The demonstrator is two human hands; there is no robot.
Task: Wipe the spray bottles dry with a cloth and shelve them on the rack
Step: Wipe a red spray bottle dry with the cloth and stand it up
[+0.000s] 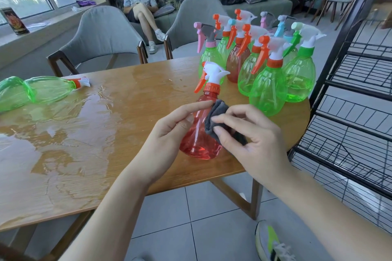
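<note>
A red spray bottle [198,140] with a white head and an orange trigger stands near the front edge of the wooden table [89,154]. My left hand [169,131] holds its left side, thumb and fingers curled round the body. My right hand [250,133] pinches a folded grey cloth [214,121] against the bottle's right side. Behind them stand several upright spray bottles [267,89], mostly green, one red. Two green bottles [42,91] lie on their sides at the table's left. The black wire rack [356,99] stands to the right of the table.
Water lies in a wide puddle [70,125] over the left half of the table. Two grey chairs [99,36] stand behind the table. A person sits on a sofa [140,2] further back. My shoe [269,241] shows on the tiled floor below.
</note>
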